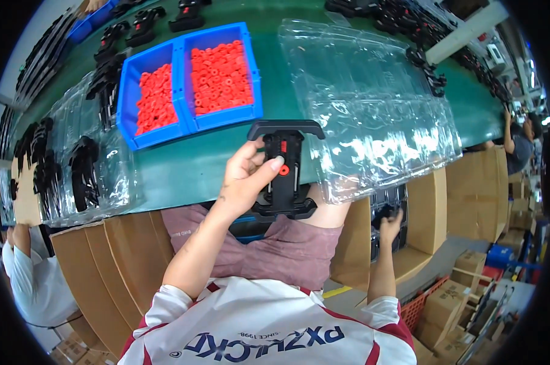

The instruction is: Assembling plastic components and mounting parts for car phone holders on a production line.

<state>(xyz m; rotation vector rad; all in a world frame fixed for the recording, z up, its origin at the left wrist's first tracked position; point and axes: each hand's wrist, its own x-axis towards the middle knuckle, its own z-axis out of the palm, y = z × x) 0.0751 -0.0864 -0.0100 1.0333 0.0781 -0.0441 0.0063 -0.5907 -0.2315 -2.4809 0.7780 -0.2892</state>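
My left hand grips a black clamp-style holder with wide padded jaws at both ends, held upright over my lap at the table's edge. The thumb presses on its middle, right beside a small red ring seated there; a red mark shows above the ring. Off to the right, my right hand is inside an open cardboard box, its fingers closed around a dark piece whose shape is hard to make out. Black parts in a clear tray lie in that box.
Two blue bins of red rings stand on the green table. Clear plastic trays cover its right side. Black holders lie on trays at left, more along the far edge. Cardboard boxes flank me; other people sit at both sides.
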